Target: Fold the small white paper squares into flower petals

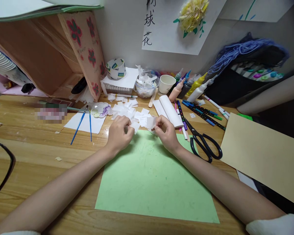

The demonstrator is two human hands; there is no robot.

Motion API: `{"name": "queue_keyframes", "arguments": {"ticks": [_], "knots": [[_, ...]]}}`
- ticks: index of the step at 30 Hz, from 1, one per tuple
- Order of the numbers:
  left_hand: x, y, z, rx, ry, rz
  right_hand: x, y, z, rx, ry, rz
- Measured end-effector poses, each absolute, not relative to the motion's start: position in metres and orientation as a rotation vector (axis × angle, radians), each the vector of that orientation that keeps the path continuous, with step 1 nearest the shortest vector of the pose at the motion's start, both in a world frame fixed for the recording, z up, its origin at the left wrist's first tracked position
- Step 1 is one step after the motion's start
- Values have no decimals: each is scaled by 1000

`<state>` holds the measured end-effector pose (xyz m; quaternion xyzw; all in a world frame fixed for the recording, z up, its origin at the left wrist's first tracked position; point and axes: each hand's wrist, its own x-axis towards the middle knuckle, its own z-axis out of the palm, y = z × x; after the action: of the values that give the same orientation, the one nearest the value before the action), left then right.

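My left hand (120, 133) is closed, thumb against curled fingers, with a small white paper piece (135, 126) at its fingertips. Between the thumb and fingers of my right hand (167, 133) is a small white paper square (151, 122). Both hands are over the far edge of a green sheet of paper (159, 182), which carries faint marks. Just beyond them lies a loose pile of white paper scraps (123, 111). A roll of white paper (170, 111) rests behind my right hand.
Black-handled scissors (203, 143) and several markers (203, 112) lie at right, near a tan board (264, 156). Paint bottles (177, 89), a paper cup (166, 84) and a bowl of scraps (147, 85) stand along the back. Two blue brushes (78, 128) lie left.
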<state>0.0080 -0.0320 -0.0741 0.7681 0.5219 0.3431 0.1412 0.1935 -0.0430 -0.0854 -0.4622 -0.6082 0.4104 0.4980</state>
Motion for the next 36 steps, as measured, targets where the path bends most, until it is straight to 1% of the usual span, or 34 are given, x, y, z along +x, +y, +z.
{"name": "queue_keyframes", "arguments": {"ticks": [2,3,6,8,11,14,29,36], "knots": [[10,-34,-73,2316,1512,914,193,-43,-86,-1134,-1485,1000],[11,-36,-72,2350,1515,935,193,-44,-86,-1146,-1496,1003],[13,-40,-71,2416,1459,1204,192,-44,-85,-1178,-1546,1012],[14,-42,-71,2528,1316,1293,191,-44,-83,-1175,-1595,1026],[15,-45,-72,2697,1110,1181,191,-45,-80,-1126,-1649,1052],[15,-45,-75,2683,1077,1118,191,-44,-79,-1080,-1656,1073],[15,-39,-78,2487,1021,1164,191,-43,-79,-1096,-1607,1120],[13,-39,-79,2503,1029,1166,190,-43,-79,-1108,-1605,1128]]}}
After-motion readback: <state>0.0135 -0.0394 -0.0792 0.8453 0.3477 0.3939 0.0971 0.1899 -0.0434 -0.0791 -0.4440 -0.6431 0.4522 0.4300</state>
